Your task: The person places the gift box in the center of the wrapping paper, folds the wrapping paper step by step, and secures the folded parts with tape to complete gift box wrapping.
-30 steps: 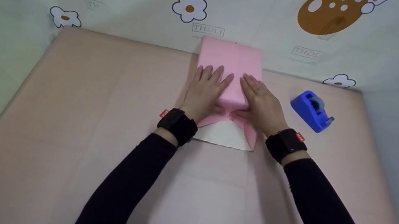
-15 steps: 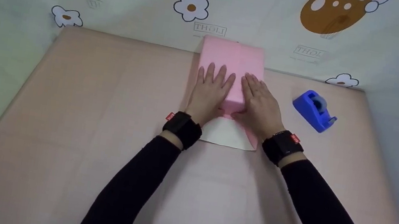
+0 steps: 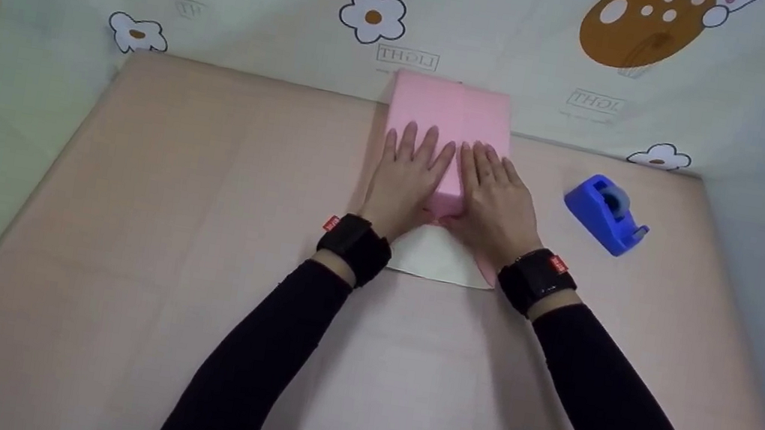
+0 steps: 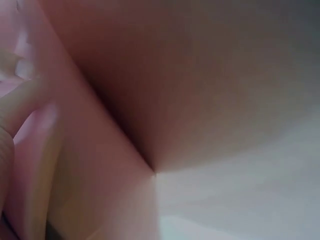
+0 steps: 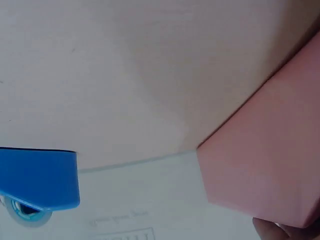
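A box wrapped in pink paper (image 3: 451, 108) lies at the table's far edge, its lengthwise seam facing up. My left hand (image 3: 402, 187) rests on the left part of its top with straight, spread fingers. Beside it, my right hand (image 3: 503, 206) lies over the right part, fingers straight and close together. Both thumbs press the paper at the box's near end, partly hidden by the hands. A paper flap (image 3: 443, 258) spreads toward me there, its white inner side up. The left wrist view shows the box's pink side (image 4: 95, 150) close up and blurred.
A blue tape dispenser (image 3: 606, 214) stands on the table right of the box; it shows in the right wrist view too, its tape roll (image 5: 29, 212) visible. Behind the table hangs a pale sheet (image 3: 270, 1) printed with flowers. The table cover (image 3: 146, 225) is light pink.
The thumbs have pressed the near-end paper inward, and the side folds by the white flap are now more covered by my hands. Both wrists have moved slightly closer together.
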